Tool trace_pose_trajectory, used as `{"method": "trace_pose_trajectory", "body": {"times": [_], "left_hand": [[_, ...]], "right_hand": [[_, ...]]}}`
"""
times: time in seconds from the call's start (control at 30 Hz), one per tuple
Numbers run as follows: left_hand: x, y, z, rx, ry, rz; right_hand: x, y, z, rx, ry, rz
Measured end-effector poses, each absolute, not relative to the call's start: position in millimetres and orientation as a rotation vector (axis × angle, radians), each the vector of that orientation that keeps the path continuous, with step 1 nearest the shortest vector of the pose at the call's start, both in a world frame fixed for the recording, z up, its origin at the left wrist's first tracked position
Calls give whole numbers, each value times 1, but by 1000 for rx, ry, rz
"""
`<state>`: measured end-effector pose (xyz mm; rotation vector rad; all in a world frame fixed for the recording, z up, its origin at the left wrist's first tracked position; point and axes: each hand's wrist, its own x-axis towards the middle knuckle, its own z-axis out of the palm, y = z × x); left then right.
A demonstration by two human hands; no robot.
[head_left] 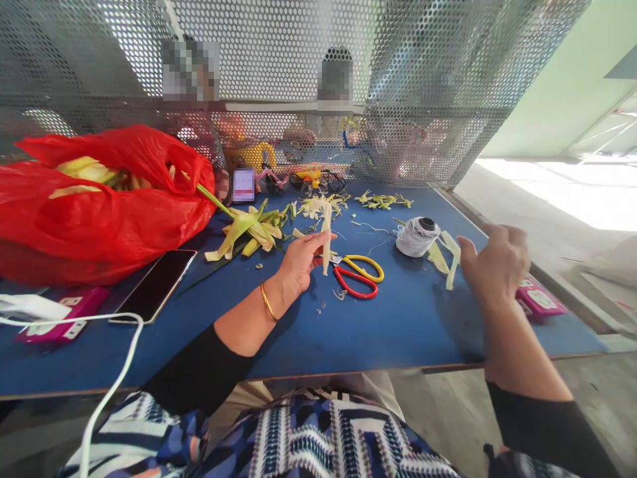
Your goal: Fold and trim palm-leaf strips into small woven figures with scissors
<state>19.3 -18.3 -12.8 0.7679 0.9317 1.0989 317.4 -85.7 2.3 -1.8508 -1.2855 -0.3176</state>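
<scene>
My left hand point(300, 264) pinches a pale corn husk strip point(326, 232) upright between thumb and fingers. Just right of it lie scissors point(359, 275) with one yellow and one red handle, their blades partly hidden near my fingers. My right hand point(497, 265) is over the table's right side, a little blurred, with thumb and fingers apart and nothing seen in it. Close to its thumb are loose pale husk strips point(452, 260), beside a spool of white thread point(417, 237).
A red plastic bag point(164, 199) of husks fills the left, with a husk bunch point(251, 232) beside it. A phone point(156, 285), a magenta power strip point(74, 315) and a white cable point(130, 358) lie left. Husk scraps point(318, 206) sit before the perforated metal screen point(293, 53); people are behind it.
</scene>
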Motion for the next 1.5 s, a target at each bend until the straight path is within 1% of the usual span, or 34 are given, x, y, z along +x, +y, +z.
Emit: {"method": "trace_pose_trajectory", "body": {"times": [0.03, 0.07, 0.1, 0.2, 0.27, 0.33, 0.4, 0.63, 0.7, 0.77, 0.93, 1.03, 1.17, 1.23, 1.37, 1.5], "left_hand": [[20, -19, -13, 757, 909, 1096], [20, -19, -13, 745, 885, 1094], [20, -19, -13, 734, 861, 1097], [20, -18, -12, 710, 798, 1137], [18, -15, -10, 684, 778, 1188], [16, -13, -7, 651, 760, 1232], [14, -10, -5, 610, 739, 1263], [15, -6, -10, 548, 718, 1238], [15, -5, -14, 569, 704, 1229], [15, -4, -16, 587, 695, 1247], [18, -7, -16, 605, 735, 1260], [21, -13, -15, 713, 770, 1226], [23, -17, -15, 862, 1044, 1206], [24, -17, -15, 851, 1145, 1209], [24, -17, -14, 759, 1153, 1240], [25, -18, -14, 752, 1180, 1268]], "right_hand": [[296, -86, 3, -1779, -1230, -382], [272, -85, 4, -1675, -1255, -350], [248, -82, 4, -1562, -1365, -186], [186, -66, 6, -1378, -1577, 512], [161, -52, 5, -1298, -1544, 902], [148, -40, 4, -1233, -1447, 1173], [143, -34, 2, -1195, -1347, 1323], [142, -38, -11, -1054, -1067, 1613], [142, -38, -13, -1011, -1001, 1651], [141, -38, -14, -1004, -998, 1613], [140, -38, -13, -1069, -1110, 1337], [142, -36, -17, -1161, -1153, 1162], [145, -32, -23, -1272, -1266, 961], [146, -32, -24, -1272, -1235, 997], [145, -33, -19, -1202, -1111, 1220], [143, -35, -16, -1180, -1092, 1183]]}}
